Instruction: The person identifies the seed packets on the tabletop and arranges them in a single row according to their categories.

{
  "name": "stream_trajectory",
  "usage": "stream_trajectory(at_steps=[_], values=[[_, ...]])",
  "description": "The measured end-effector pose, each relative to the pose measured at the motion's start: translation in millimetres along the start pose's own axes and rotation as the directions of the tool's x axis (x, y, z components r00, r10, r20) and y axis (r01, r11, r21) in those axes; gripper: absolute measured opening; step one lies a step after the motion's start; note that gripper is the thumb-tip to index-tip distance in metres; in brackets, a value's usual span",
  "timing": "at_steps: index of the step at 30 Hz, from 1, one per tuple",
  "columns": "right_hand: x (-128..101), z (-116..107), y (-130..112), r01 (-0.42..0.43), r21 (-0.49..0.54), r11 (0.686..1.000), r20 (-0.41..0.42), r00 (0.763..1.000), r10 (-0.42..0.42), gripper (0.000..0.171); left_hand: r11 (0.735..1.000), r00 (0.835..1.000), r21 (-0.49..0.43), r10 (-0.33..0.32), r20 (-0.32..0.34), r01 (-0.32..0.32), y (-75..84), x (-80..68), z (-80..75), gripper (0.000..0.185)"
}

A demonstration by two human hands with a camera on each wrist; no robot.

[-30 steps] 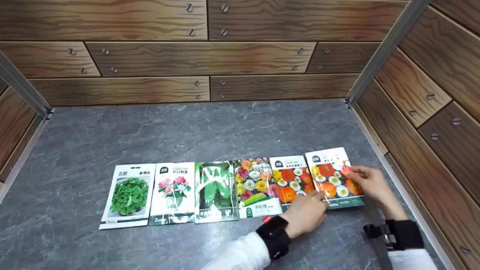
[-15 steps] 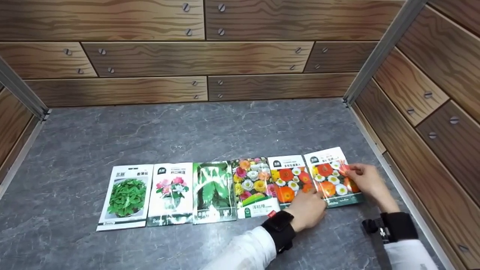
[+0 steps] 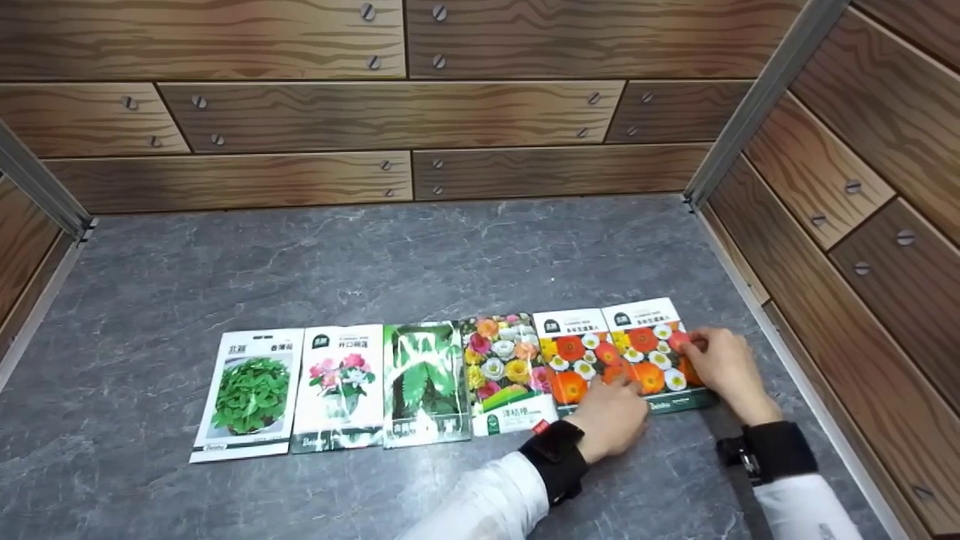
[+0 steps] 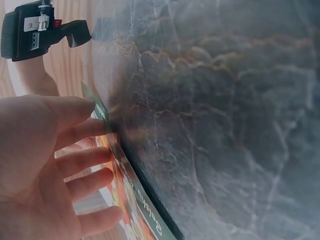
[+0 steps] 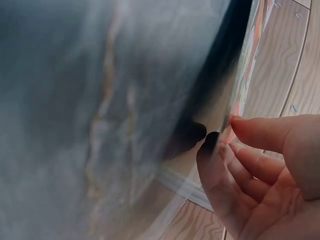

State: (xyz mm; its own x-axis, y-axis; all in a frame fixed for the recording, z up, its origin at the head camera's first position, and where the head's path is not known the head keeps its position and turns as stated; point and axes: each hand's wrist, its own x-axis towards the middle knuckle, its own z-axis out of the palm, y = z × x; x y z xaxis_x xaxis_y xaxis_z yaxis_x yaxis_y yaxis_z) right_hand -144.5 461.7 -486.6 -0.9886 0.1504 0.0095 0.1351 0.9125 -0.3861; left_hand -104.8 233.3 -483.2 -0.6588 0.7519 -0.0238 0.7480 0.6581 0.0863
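My fingers (image 3: 694,346) of the right hand (image 3: 721,367) pinch the right edge of the last packet (image 3: 649,352), thumb on top over its orange and white flowers. My left hand (image 3: 611,416) lies at the near edge of the same packet, fingers (image 4: 90,171) stretched out nearly straight and pressing flat on its lower left corner, where it meets the next packet (image 3: 574,358). The last packet lies flat on the grey counter (image 3: 420,255), at the right end of a row of six seed packets, its left edge touching or just overlapping its neighbour, which bears the same flowers. From the left wrist, the packet's green lower border runs under my fingertips. From the right wrist, the view is blurred and I see only curled fingers at the packet's edge. Further left in the row lie a mixed-flower packet (image 3: 504,367), a leaf packet (image 3: 424,382), a pink-flower packet (image 3: 341,386) and a green-herb packet (image 3: 251,390). Wooden walls (image 3: 390,112) stand behind and to the sides.
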Motion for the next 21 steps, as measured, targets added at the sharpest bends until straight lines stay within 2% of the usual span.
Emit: stream_trajectory(at_steps=[8, 13, 17, 21], values=[[-1.2, 1.6, -6.3, -0.007, -0.025, 1.000, -0.002, 1.000, 0.007, 0.034, 1.000, 1.000, -0.022, -0.005, 0.000, 0.005, -4.3, -1.6, -0.8, 0.023], [-5.9, -2.2, -9.7, 0.008, -0.013, 1.000, -0.014, 1.000, -0.008, 0.049, 0.998, 1.000, -0.060, 0.003, -0.011, -0.003, -14.8, -8.5, -8.6, 0.042], [-10.8, -2.7, -20.2, 0.038, 0.036, 0.999, 0.020, 0.999, -0.039, 0.065, 0.995, 0.998, -0.104, -0.018, -0.067, 0.011, -31.0, -21.0, -9.7, 0.054], [-17.8, 0.7, -37.3, 0.086, 0.067, 0.994, 0.058, 0.994, -0.090, 0.076, 0.981, 0.992, -0.187, -0.075, -0.106, 0.054, -51.3, -40.8, -8.1, 0.062]])
